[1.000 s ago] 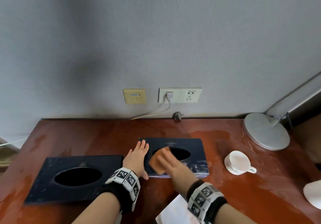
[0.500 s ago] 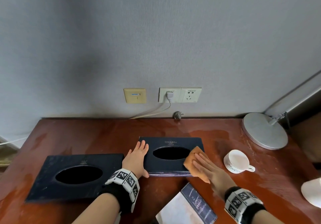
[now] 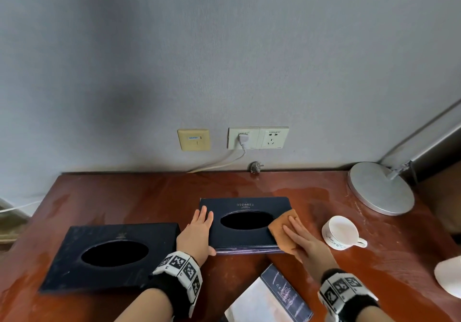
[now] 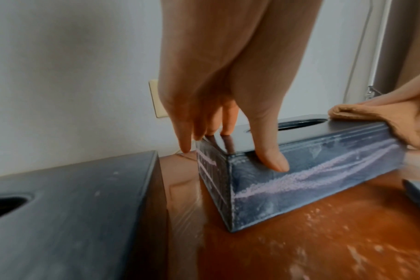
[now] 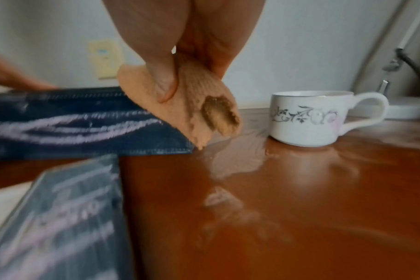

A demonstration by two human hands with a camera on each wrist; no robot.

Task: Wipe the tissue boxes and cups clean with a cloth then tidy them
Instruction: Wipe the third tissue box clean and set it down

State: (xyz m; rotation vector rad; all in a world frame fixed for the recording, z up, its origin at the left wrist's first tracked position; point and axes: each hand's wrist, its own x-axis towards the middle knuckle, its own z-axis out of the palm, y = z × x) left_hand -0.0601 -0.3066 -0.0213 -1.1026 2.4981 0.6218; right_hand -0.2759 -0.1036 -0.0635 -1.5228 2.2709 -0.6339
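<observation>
Two dark tissue boxes stand on the red-brown table (image 3: 124, 197): a large one (image 3: 109, 254) at the left and a smaller one (image 3: 245, 224) in the middle. My left hand (image 3: 197, 231) steadies the smaller box (image 4: 324, 170) at its left end, with straight fingers on top and the thumb (image 4: 273, 163) on the dusty front face. My right hand (image 3: 304, 241) presses an orange cloth (image 3: 282, 231) over the box's right front corner. The thumb (image 5: 164, 91) pinches the cloth (image 5: 137, 85) from the front. A white cup (image 3: 339, 231) with a handle stands upright just right of that hand.
A round silver lamp base (image 3: 379, 189) sits at the back right. A white object (image 3: 449, 276) shows at the right edge. A booklet with a dark band (image 3: 282, 294) lies at the near edge between my arms. Wall sockets with a plugged cable (image 3: 244, 139) are behind the table.
My right hand has slid the cloth from the middle of the smaller box's top to its right end. The left hand has stayed on the left end.
</observation>
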